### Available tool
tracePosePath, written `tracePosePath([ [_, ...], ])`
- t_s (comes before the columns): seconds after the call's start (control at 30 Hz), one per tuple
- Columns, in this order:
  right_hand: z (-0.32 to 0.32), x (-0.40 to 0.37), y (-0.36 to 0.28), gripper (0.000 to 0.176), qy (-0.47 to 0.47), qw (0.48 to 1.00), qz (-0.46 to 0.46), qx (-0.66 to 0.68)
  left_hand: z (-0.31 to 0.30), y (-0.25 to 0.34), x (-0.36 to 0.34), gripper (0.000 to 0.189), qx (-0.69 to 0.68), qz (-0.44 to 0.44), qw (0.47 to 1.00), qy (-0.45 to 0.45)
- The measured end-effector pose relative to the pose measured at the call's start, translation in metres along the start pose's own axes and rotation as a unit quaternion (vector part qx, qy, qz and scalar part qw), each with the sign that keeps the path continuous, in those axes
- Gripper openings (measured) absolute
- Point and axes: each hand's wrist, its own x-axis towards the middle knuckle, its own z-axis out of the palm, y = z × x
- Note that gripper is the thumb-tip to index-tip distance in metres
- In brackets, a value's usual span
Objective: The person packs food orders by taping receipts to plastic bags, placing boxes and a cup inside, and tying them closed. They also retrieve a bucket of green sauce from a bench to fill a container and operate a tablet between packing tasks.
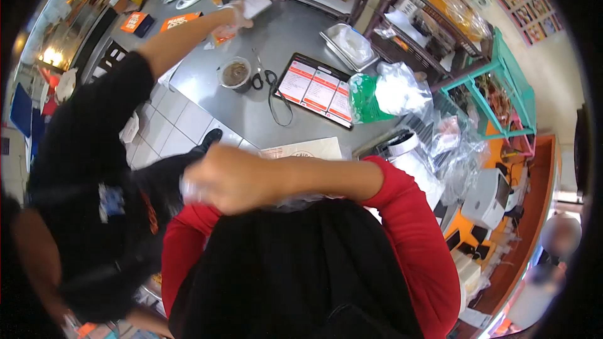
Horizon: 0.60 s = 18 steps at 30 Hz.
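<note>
My right hand (229, 179), blurred by motion, is drawn across to the left in front of my chest, its fingers curled around something I cannot make out. A pale, translucent thing like thin plastic (193, 191) shows at its left edge. Below it ends my left red sleeve (188, 232); my left hand is mostly hidden there, and its fingers cannot be told apart. Beyond my right forearm lies a white paper packet with printing (308, 149), partly covered by the arm.
On the metal table (207, 97) are a tablet (316, 90), black-handled scissors (264, 79), a round tub (235, 74), a metal tray (349, 47) and a green-and-clear bag (377, 97). At left a co-worker in black reaches over it, their gloved hand (240, 16) at a white object (256, 4).
</note>
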Motion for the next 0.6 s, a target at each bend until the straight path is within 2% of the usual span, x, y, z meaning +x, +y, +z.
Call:
tracePosePath([
  [0.03,-0.022,-0.005,0.013,0.011,0.084,0.995,-0.003,0.055,0.006,-0.001,0.000,0.046,-0.016,0.008,0.999,-0.029],
  [0.1,-0.065,-0.020,0.035,0.015,0.219,0.963,0.132,0.083,0.020,0.001,-0.006,0.046,-0.048,0.048,0.995,-0.072],
  [0.17,-0.091,-0.042,0.046,0.020,0.296,0.923,0.217,0.116,0.033,0.009,-0.009,0.046,-0.074,0.107,0.989,-0.064],
  [0.23,-0.100,-0.065,0.059,0.021,0.327,0.884,0.289,0.168,0.036,0.023,-0.007,0.041,-0.107,0.112,0.987,-0.038],
  [0.27,-0.102,-0.077,0.066,0.021,0.339,0.861,0.323,0.196,0.037,0.031,-0.008,0.041,-0.187,0.031,0.981,-0.032],
  [0.3,-0.105,-0.090,0.071,0.019,0.349,0.877,0.307,0.124,0.039,0.035,-0.011,0.041,-0.265,-0.053,0.963,-0.025],
  [0.37,-0.110,-0.116,0.080,0.022,0.358,0.895,0.267,-0.021,0.033,0.001,-0.023,0.033,-0.225,-0.105,0.953,0.171],
  [0.4,-0.109,-0.132,0.081,0.029,0.384,0.887,0.226,-0.124,0.021,-0.002,-0.022,0.029,-0.328,-0.101,0.897,0.277],
  [0.43,-0.101,-0.150,0.077,0.037,0.407,0.867,0.183,-0.225,0.014,-0.005,-0.015,0.028,-0.468,0.016,0.818,0.335],
  [0.47,-0.092,-0.162,0.076,0.046,0.423,0.835,0.137,-0.324,-0.008,-0.032,-0.022,0.029,-0.608,0.093,0.745,0.260],
  [0.57,-0.039,-0.170,0.089,0.068,0.296,0.897,0.093,-0.315,-0.024,-0.002,-0.007,0.032,-0.599,0.254,0.714,0.259],
  [0.6,-0.030,-0.163,0.096,0.072,0.300,0.888,0.064,-0.343,-0.025,0.010,-0.001,0.033,-0.623,0.245,0.702,0.244],
])
